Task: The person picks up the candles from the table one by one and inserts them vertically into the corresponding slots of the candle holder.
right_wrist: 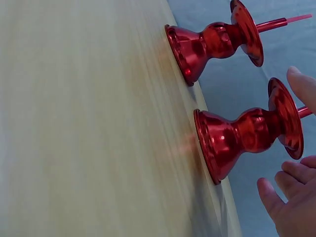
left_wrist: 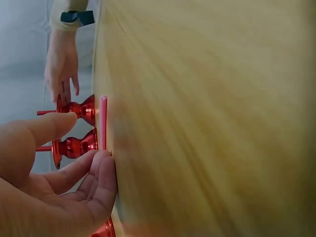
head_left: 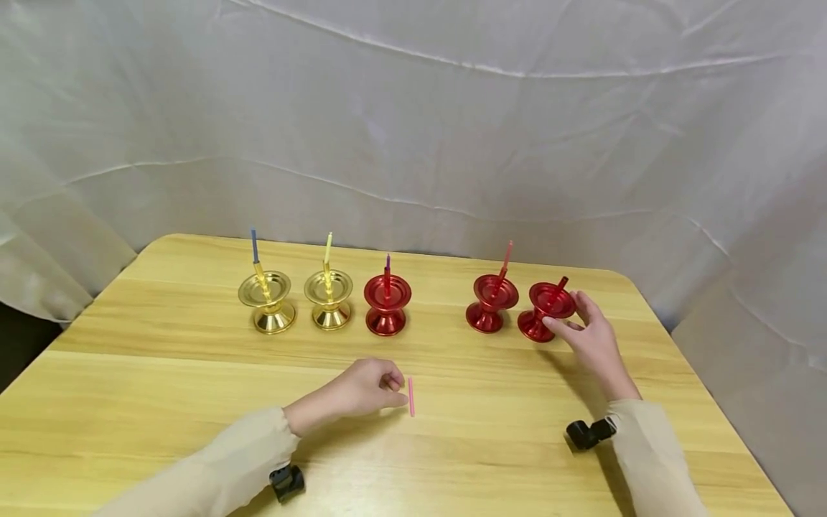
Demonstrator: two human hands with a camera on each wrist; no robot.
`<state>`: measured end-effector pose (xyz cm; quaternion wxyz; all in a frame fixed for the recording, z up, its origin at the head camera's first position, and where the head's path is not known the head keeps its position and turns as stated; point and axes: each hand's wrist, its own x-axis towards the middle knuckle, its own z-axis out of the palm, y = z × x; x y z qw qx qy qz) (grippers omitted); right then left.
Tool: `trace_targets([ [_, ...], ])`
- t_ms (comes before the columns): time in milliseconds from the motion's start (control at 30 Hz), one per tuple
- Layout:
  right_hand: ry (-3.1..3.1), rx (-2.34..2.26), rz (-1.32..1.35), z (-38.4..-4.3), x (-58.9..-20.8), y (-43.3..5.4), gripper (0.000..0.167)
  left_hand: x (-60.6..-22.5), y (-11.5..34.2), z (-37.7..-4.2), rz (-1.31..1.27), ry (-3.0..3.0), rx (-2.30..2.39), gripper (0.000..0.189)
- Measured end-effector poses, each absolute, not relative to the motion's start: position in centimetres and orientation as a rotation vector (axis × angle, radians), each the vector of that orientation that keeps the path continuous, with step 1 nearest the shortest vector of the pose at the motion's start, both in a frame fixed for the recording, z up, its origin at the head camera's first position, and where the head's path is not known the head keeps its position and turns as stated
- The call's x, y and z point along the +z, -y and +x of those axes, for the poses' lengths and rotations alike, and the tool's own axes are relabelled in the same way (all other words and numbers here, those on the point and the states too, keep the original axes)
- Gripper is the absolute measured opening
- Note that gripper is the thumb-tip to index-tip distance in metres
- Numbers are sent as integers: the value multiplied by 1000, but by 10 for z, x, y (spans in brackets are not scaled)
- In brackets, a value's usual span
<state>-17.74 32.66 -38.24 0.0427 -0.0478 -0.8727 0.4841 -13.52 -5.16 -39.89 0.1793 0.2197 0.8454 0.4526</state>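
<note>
On the table, a thin pink candle lies beside my left hand. In the left wrist view the thumb and fingertips stand apart around this pink candle, fingertips right at its near end. My right hand is at the rightmost red candle holder, thumb in front of its dish and fingers behind. The right wrist view shows that holder upright on the table, with spread fingers around its dish. Its tube, tilted, bears no candle in the head view.
Left of it stands a red candle holder with a pinkish candle. Farther left is a red holder with a purple candle. Two gold candle holders hold yellow and blue candles. A pale cloth hangs behind the table.
</note>
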Motion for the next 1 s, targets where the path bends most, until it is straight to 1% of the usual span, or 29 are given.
trace_targets([
  [167, 2686, 1476, -122, -185, -382, -325, 98, -399, 47, -137, 683, -2478, 1178, 18],
  [300, 2709, 1440, -130, -188, -380, -326, 98, -399, 40, -140, 660, -2537, 1125, 13],
  [500, 2720, 1410, -152, -190, -380, -326, 96, -399, 28, -140, 687, -2632, 1038, 26],
  [833, 2730, 1400, -193, -189, -377, -326, 94, -398, 25, -139, 817, -2739, 968, 15],
  [1000, 2731, 1411, -207, -189, -377, -325, 94, -399, 25, -138, 987, -2761, 876, 16],
])
